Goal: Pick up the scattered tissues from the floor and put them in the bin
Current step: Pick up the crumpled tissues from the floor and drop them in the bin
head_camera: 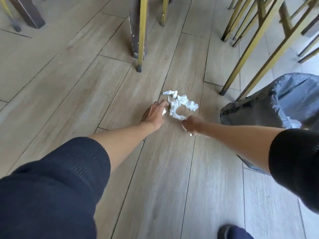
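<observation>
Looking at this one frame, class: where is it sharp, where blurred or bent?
Head view: tissues and both hands, left hand and right hand, are fairly sharp; near sleeves and floor smear; chair legs splay from wide-angle distortion; light is soft and even.

light: soft, even daylight | shadows: faint | blur: slight at edges | distortion: wide-angle bending at borders
</observation>
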